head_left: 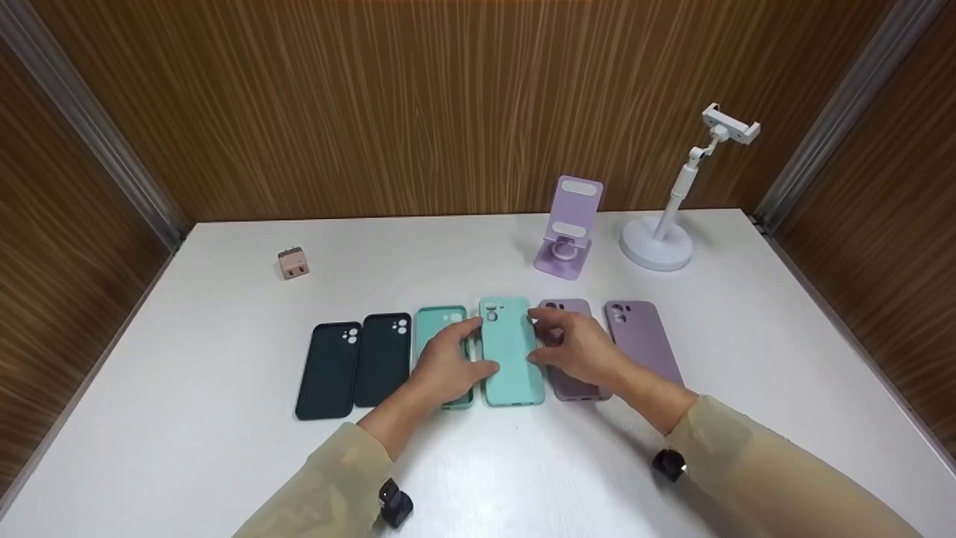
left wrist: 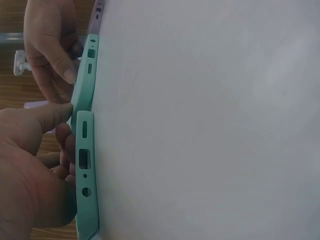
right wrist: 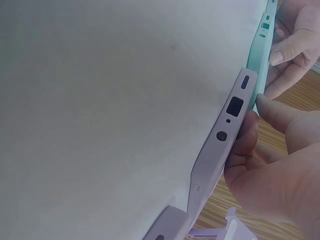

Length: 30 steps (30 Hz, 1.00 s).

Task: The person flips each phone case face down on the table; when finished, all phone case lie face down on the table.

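A mint green phone case [head_left: 512,362] lies back up on the white table, its camera cutouts at the top left. My left hand [head_left: 446,362] holds its left edge with thumb and index finger, reaching over a second mint case [head_left: 430,321] that lies with its inside up. On the opposite edge, my right hand [head_left: 582,347] grips with thumb and index finger, covering part of a purple case [head_left: 575,387]. In the left wrist view, the left thumb touches the held case's [left wrist: 86,82] lower end. The other fingertips are partly hidden.
Two dark cases [head_left: 328,373] lie to the left, and another purple case [head_left: 644,336] to the right. Behind stand a pink charger plug [head_left: 293,263], a purple phone stand [head_left: 571,217] and a white phone holder [head_left: 657,243]. Wood-grain panels [head_left: 373,112] enclose the table.
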Available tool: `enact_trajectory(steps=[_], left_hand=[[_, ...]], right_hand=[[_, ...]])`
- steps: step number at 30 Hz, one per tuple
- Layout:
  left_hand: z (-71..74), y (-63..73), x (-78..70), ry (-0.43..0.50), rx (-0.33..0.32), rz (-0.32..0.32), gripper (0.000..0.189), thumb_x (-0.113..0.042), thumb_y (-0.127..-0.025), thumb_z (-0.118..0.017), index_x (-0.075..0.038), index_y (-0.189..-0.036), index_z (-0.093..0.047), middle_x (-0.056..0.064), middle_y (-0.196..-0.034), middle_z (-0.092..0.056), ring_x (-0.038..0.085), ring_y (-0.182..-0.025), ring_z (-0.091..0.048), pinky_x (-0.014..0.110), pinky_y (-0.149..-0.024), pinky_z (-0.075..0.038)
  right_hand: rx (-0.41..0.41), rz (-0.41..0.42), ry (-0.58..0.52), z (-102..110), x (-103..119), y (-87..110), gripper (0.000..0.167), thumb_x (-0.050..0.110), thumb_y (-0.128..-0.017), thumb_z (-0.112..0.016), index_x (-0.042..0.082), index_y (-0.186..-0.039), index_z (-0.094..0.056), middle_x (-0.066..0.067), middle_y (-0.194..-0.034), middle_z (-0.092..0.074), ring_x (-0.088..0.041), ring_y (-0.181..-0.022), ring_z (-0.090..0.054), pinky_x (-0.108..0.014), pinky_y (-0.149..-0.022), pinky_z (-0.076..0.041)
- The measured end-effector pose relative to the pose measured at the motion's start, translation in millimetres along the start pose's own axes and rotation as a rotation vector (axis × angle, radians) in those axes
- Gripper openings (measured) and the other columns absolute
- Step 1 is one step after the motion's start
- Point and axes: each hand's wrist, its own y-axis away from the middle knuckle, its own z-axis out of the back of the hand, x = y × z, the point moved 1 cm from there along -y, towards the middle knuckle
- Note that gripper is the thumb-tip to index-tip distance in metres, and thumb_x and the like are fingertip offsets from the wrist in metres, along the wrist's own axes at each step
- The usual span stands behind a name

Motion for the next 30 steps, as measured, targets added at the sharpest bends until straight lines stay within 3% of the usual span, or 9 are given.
enact_trajectory(steps=[12, 19, 26, 30], left_hand=[[0.4, 0.7, -2.6, -0.012, -0.002, -0.01, 0.076, -0.018, -0.094, -0.082, -0.011, -0.161, -0.046, 0.013, -0.163, -0.046, 0.032, -0.155, -0.034, 0.048, -0.125, -0.03], [5.1, 7.0, -6.0, -0.009, -0.027, -0.027, 0.074, -0.017, -0.094, -0.081, -0.012, -0.16, -0.048, 0.012, -0.161, -0.048, 0.031, -0.153, -0.037, 0.048, -0.124, -0.032], [36.1, 21.6, -12.0, -0.049, -0.087, -0.072, 0.067, -0.021, -0.094, -0.082, -0.013, -0.155, -0.055, 0.008, -0.154, -0.056, 0.032, -0.145, -0.048, 0.052, -0.115, -0.043], [57.3, 29.0, -6.0, -0.101, -0.089, -0.087, 0.069, -0.023, -0.092, -0.084, -0.012, -0.154, -0.056, 0.008, -0.153, -0.058, 0.033, -0.143, -0.05, 0.053, -0.115, -0.044]], right_hand=[[-0.005, -0.01, 0.021, -1.4, 1.7, 1.3, 0.069, 0.006, -0.088, -0.086, 0.003, -0.15, -0.058, -0.016, -0.129, -0.071, -0.029, -0.112, -0.068, -0.047, -0.098, -0.056], [-0.019, -0.033, -0.003, 0.2, 3.6, 4.1, 0.067, 0.007, -0.091, -0.082, 0.004, -0.153, -0.056, -0.016, -0.132, -0.07, -0.028, -0.105, -0.07, -0.046, -0.093, -0.057], [-0.056, 0.015, -0.078, 2.0, 16.6, 5.2, 0.055, 0.01, -0.096, -0.078, 0.002, -0.147, -0.06, -0.01, -0.117, -0.075, -0.024, -0.094, -0.07, -0.038, -0.084, -0.061], [-0.054, 0.029, -0.123, -5.9, 29.2, 4.8, 0.051, 0.012, -0.097, -0.078, 0.002, -0.145, -0.063, -0.005, -0.109, -0.076, -0.021, -0.091, -0.07, -0.034, -0.082, -0.06]])
